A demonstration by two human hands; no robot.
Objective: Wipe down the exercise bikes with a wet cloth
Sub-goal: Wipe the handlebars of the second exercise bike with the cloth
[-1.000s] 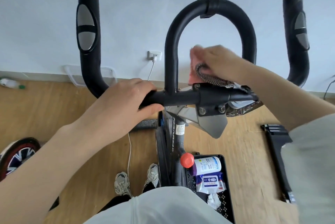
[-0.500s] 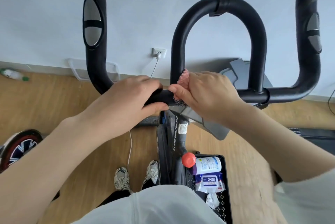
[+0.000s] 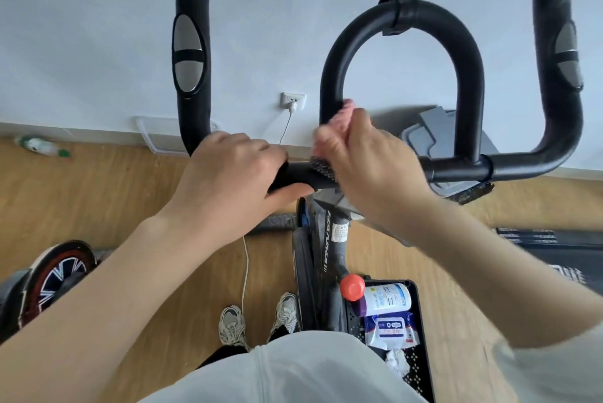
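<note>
The person stands at an exercise bike [image 3: 336, 239], and its black crossbar [image 3: 456, 169] runs from side to side under both hands. The left hand [image 3: 228, 181] grips the left end of the crossbar, with its fingers curled over the top and the thumb tucked beneath. Just to the right of it on the same bar, the right hand [image 3: 368, 167] holds a pink cloth [image 3: 339, 119] with its fingers clamped round it. The cloth is pressed against the spot where the left leg of the middle loop [image 3: 470, 83] rises from the crossbar. A dark, textured patch of the cloth lies on the bar itself, between the two hands.

Below the crossbar the bike's post drops to a red knob [image 3: 352, 287]. Right of the knob, a black basket [image 3: 421, 337] on the floor holds a white tub of wipes [image 3: 388, 298] and a blue pack of wipes [image 3: 391, 329]. Below the crossbar and left of the post are the person's shoes [image 3: 231, 326]. A white cable [image 3: 245, 272] runs down past them from a wall socket [image 3: 293, 100] above the bar. Far to the lower left of the crossbar is a red-rimmed wheel [image 3: 55, 275], and to its far left a bottle [image 3: 42, 145] lies on the wooden floor by the wall.
</note>
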